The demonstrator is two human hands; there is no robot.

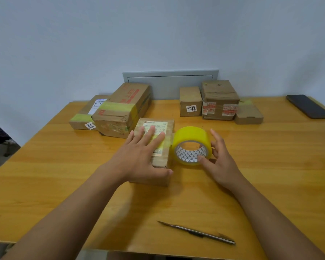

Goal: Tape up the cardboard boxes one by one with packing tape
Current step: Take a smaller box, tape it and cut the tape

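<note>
1. Centrally placed on the yellow wooden surface [270, 166]: a small cardboard box [159, 162] with a white printed label on top, the landmark for all else.
2. Resting flat on top of that box, fingers straight and spread, thumb over its near edge: left hand [139, 156], released, gripping nothing.
3. Touching the box's right side, standing on edge: roll of yellow packing tape [191, 145], a strip running from it across the box top under the left fingers.
4. Just right of the box, curled round the roll, thumb on its front rim and fingers behind: right hand [220, 162], grasping the tape.
5. Behind and left of the box: a large taped box [120, 109], touching it at the corner, and a flat box marked 1218 [86, 117] further left.
6. Behind and right of the box, apart from it: a box marked 4204 [190, 101], a box with red-printed tape [219, 100], a low flat box [249, 113].
7. Far right of the box: a dark phone [309, 106].
8. Nearer than the box, toward the surface's front edge: a slim metal utility knife [197, 232].
</note>
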